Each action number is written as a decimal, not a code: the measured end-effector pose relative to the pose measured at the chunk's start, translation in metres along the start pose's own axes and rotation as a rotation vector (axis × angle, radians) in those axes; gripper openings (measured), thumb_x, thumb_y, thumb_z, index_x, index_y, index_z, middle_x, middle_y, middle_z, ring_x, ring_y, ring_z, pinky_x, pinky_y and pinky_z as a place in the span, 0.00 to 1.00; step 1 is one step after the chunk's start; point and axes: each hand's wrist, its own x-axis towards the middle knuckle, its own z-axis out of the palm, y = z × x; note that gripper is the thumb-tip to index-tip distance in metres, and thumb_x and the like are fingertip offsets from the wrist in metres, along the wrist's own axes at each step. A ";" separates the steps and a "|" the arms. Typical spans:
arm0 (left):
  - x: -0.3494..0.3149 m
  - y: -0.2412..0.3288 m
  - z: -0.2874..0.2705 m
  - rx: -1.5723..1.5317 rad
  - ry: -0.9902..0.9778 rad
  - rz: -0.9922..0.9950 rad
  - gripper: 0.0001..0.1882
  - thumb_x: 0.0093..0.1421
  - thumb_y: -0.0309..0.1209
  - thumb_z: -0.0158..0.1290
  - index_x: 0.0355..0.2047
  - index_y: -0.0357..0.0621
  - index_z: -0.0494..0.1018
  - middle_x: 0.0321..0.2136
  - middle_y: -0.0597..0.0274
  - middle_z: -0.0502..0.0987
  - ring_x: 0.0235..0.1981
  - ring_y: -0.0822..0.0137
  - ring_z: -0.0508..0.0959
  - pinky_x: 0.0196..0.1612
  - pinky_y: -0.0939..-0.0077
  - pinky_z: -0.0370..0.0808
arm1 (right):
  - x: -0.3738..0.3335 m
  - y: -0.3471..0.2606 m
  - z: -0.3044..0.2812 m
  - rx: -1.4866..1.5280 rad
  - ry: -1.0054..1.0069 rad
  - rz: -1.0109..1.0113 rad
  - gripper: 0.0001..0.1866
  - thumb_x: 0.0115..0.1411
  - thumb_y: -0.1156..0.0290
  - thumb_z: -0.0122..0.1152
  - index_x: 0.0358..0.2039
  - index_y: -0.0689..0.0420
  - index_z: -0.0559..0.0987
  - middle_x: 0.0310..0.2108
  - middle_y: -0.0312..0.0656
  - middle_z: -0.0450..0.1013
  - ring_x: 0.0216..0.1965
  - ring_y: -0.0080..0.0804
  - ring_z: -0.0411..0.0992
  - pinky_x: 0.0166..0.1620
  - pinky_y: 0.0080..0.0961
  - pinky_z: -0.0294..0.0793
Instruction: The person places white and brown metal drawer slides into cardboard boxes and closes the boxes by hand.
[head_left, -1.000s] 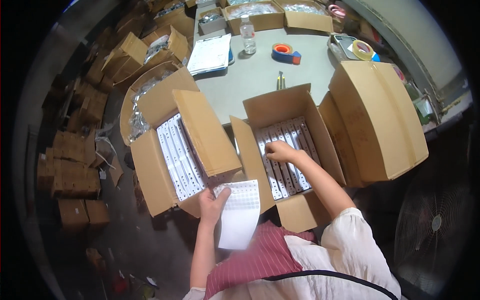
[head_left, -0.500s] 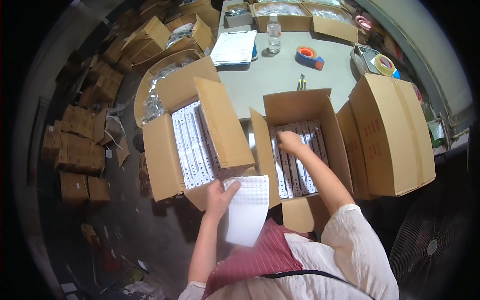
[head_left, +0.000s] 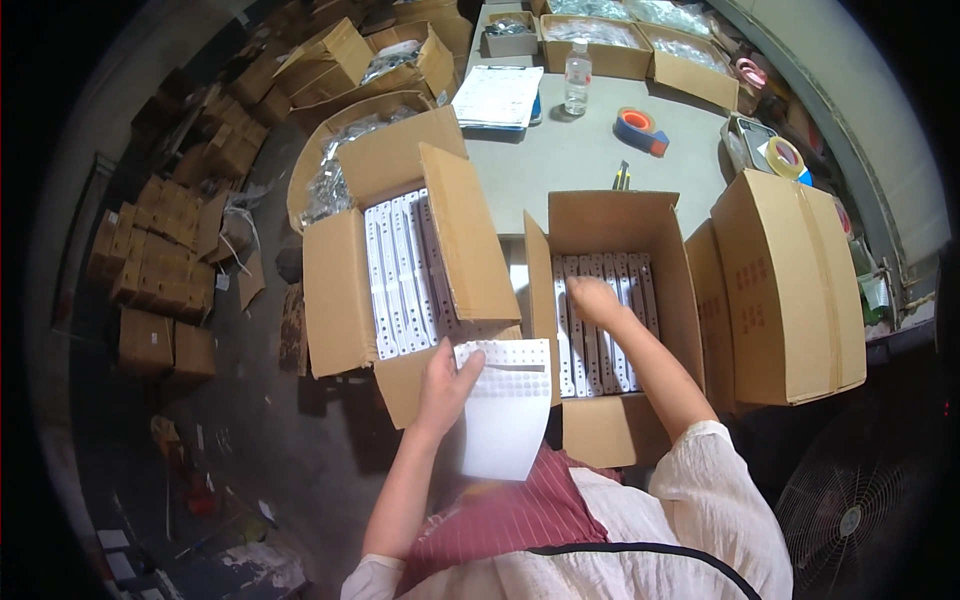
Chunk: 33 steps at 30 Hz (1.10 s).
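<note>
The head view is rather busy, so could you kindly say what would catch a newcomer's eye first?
Probably the white sheet with rows of round dots, in the left hand at lower centre. Beyond it stand two open cartons of pale, dotted strips, the right hand inside the right one. Farther back, an orange-and-blue tape dispenser stands out on the table.

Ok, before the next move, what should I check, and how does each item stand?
1. Left hand has the dotted sheet: ok, thumb on top.
2. Right hand inside the middle box, over the white strips: ok.
3. Right fingers gripping a strip: cannot tell, hidden by the hand.
4. Clear view into the left box: not ok, a raised flap hides part.
5. Cutter away from both hands: ok, beyond the middle box.
</note>
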 end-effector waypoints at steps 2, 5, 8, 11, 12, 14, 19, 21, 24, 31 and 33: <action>-0.003 0.000 0.005 0.026 0.019 -0.022 0.16 0.65 0.29 0.53 0.49 0.30 0.69 0.43 0.57 0.78 0.42 0.74 0.76 0.45 0.77 0.73 | 0.000 0.010 -0.005 -0.037 -0.036 0.157 0.08 0.51 0.75 0.59 0.32 0.63 0.74 0.29 0.53 0.77 0.34 0.54 0.76 0.40 0.48 0.75; -0.006 0.002 0.003 0.125 0.057 -0.061 0.13 0.65 0.29 0.54 0.44 0.31 0.71 0.37 0.58 0.79 0.37 0.75 0.77 0.41 0.78 0.74 | -0.001 -0.022 -0.062 0.475 0.258 0.414 0.15 0.53 0.63 0.68 0.28 0.60 0.75 0.23 0.48 0.76 0.29 0.46 0.76 0.34 0.38 0.74; -0.016 0.015 0.005 0.167 0.096 -0.064 0.11 0.64 0.30 0.56 0.39 0.33 0.73 0.30 0.60 0.80 0.30 0.77 0.77 0.34 0.79 0.75 | -0.023 -0.104 -0.135 0.866 0.298 0.175 0.11 0.56 0.69 0.66 0.30 0.62 0.74 0.24 0.41 0.74 0.25 0.26 0.72 0.30 0.26 0.71; -0.018 0.024 0.014 0.181 0.086 -0.049 0.11 0.63 0.30 0.57 0.38 0.33 0.73 0.29 0.60 0.80 0.29 0.78 0.76 0.32 0.79 0.74 | -0.050 -0.155 -0.170 0.582 0.286 -0.272 0.07 0.55 0.73 0.66 0.31 0.59 0.75 0.30 0.43 0.72 0.32 0.37 0.72 0.35 0.31 0.72; -0.018 0.027 0.015 0.252 0.069 -0.032 0.09 0.63 0.29 0.57 0.37 0.34 0.73 0.28 0.63 0.79 0.29 0.80 0.76 0.30 0.82 0.73 | -0.055 -0.170 -0.182 0.491 0.222 -0.312 0.08 0.53 0.76 0.66 0.32 0.58 0.75 0.31 0.44 0.71 0.34 0.43 0.71 0.38 0.36 0.72; -0.018 0.039 0.027 0.327 0.033 -0.005 0.08 0.64 0.27 0.57 0.37 0.34 0.73 0.28 0.65 0.79 0.28 0.82 0.75 0.29 0.85 0.72 | -0.061 -0.177 -0.179 0.362 0.294 -0.339 0.10 0.51 0.78 0.65 0.33 0.58 0.74 0.31 0.43 0.70 0.35 0.43 0.71 0.39 0.36 0.72; -0.023 0.050 0.036 0.358 -0.017 0.034 0.08 0.63 0.26 0.57 0.38 0.33 0.74 0.28 0.65 0.79 0.28 0.83 0.75 0.28 0.86 0.71 | -0.067 -0.182 -0.167 0.215 0.361 -0.342 0.11 0.49 0.78 0.63 0.33 0.58 0.73 0.31 0.43 0.70 0.35 0.43 0.71 0.39 0.36 0.72; -0.024 0.047 0.038 0.257 -0.009 -0.005 0.08 0.63 0.26 0.56 0.39 0.33 0.74 0.28 0.65 0.79 0.28 0.82 0.75 0.28 0.85 0.71 | -0.071 -0.184 -0.163 0.146 0.369 -0.323 0.10 0.48 0.78 0.63 0.31 0.59 0.72 0.30 0.43 0.70 0.34 0.42 0.71 0.38 0.35 0.73; -0.020 0.031 0.033 0.137 0.002 -0.049 0.07 0.64 0.25 0.56 0.39 0.33 0.74 0.30 0.63 0.80 0.28 0.80 0.76 0.29 0.85 0.72 | -0.072 -0.187 -0.154 0.124 0.346 -0.405 0.10 0.47 0.77 0.63 0.30 0.58 0.72 0.30 0.43 0.70 0.33 0.42 0.71 0.37 0.34 0.73; 0.012 -0.010 -0.008 0.002 0.102 -0.086 0.10 0.62 0.25 0.56 0.40 0.30 0.75 0.34 0.57 0.81 0.32 0.73 0.81 0.36 0.80 0.77 | -0.007 -0.061 -0.104 0.527 0.342 0.086 0.10 0.50 0.71 0.62 0.31 0.62 0.76 0.28 0.50 0.75 0.32 0.46 0.75 0.38 0.36 0.75; 0.019 -0.006 -0.006 -0.128 0.037 -0.094 0.09 0.60 0.23 0.57 0.41 0.31 0.76 0.34 0.58 0.81 0.32 0.72 0.81 0.36 0.80 0.77 | -0.006 -0.004 -0.072 0.359 0.140 0.237 0.12 0.52 0.67 0.61 0.32 0.62 0.76 0.31 0.53 0.77 0.37 0.53 0.76 0.42 0.42 0.74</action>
